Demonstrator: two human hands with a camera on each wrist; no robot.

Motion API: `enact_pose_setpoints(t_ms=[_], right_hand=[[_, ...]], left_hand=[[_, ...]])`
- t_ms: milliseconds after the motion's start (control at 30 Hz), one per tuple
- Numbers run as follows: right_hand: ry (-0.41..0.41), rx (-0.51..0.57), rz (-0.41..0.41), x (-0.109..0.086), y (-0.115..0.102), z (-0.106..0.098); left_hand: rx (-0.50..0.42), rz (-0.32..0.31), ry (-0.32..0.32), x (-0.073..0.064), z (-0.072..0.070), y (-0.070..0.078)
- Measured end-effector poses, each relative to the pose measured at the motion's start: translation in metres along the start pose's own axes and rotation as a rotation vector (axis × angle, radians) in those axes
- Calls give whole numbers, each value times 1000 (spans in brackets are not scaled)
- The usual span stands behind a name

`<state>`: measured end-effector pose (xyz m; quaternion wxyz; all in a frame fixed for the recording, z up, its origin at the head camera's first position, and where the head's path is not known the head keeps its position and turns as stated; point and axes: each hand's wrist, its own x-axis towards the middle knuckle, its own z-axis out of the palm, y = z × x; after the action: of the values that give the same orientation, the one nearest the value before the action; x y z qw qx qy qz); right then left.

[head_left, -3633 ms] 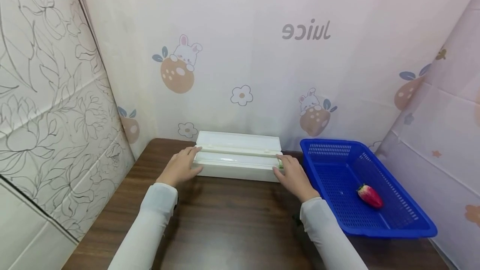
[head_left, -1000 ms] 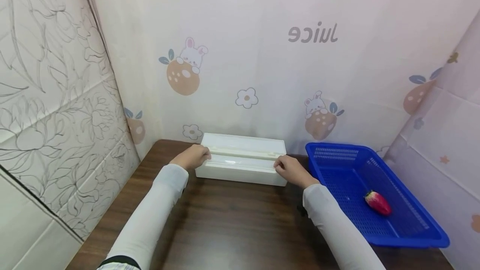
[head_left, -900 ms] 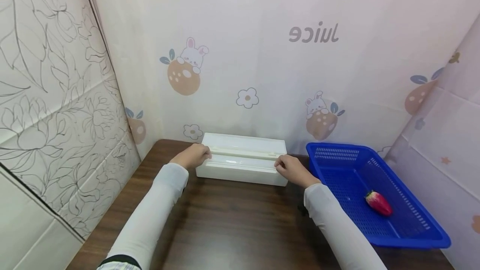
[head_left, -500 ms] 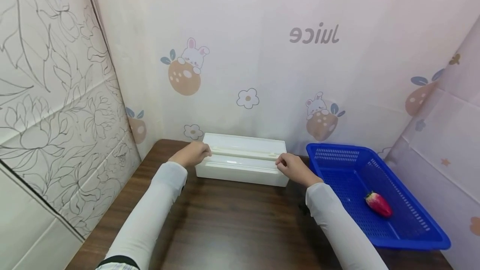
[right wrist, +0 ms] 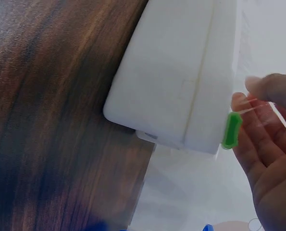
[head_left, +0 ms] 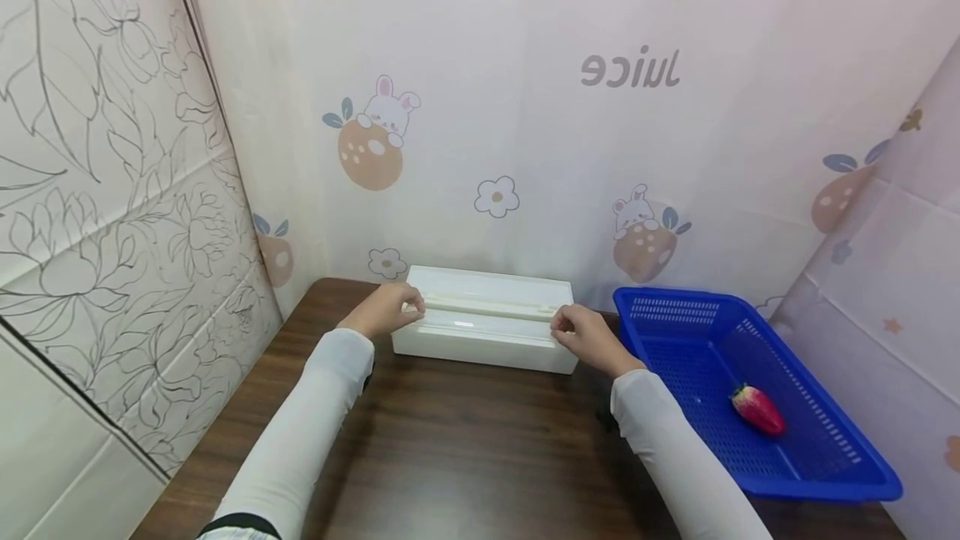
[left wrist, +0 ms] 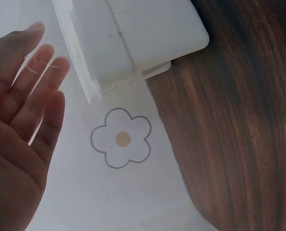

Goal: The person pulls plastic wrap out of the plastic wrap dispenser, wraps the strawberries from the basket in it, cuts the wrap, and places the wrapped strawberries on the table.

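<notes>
A long white cling film dispenser (head_left: 483,344) with its lid (head_left: 487,282) raised stands at the table's back edge. Clear film, hard to make out, shows as glints in both wrist views. My left hand (head_left: 382,308) is at the dispenser's left end; its thumb and curved fingers stand slightly apart, and film glints (left wrist: 32,70) cross the fingers. At the right end, my right hand (head_left: 588,338) pinches the film (right wrist: 255,107) between thumb and forefinger. Beside those fingertips a small green piece (right wrist: 232,130) shows at the dispenser's end.
To the right a blue perforated basket (head_left: 757,486) holds a red and pale strawberry-like fruit (head_left: 757,409). The dark wooden table (head_left: 465,440) extends in front of the dispenser. A printed curtain (head_left: 495,107) hangs close behind.
From 3.6 seconds ago, both hands went from spread fingers on the dispenser's ends to curled fingers at its front opening. Lately the left thumb and forefinger have parted slightly; the right hand barely moved.
</notes>
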<state>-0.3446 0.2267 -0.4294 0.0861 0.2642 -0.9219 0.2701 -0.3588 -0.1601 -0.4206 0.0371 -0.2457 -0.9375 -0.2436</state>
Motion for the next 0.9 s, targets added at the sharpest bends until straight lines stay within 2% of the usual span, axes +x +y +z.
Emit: enact_pose_setpoints(t_ms=[267,500,733,900], right_hand=[[39,-3,-15,-1,5,4],[55,-11,51,-1,4,2],[100,-4,32,1,-1,-5],[104,36,70,1,-4,-11]], left_hand=[[-84,-2,66,-3,1,-4],[-108,6,81,-5,-1,-5],[-99,-4,97,-5,-7,-2],[-107,-11,93,-8,-13,0]])
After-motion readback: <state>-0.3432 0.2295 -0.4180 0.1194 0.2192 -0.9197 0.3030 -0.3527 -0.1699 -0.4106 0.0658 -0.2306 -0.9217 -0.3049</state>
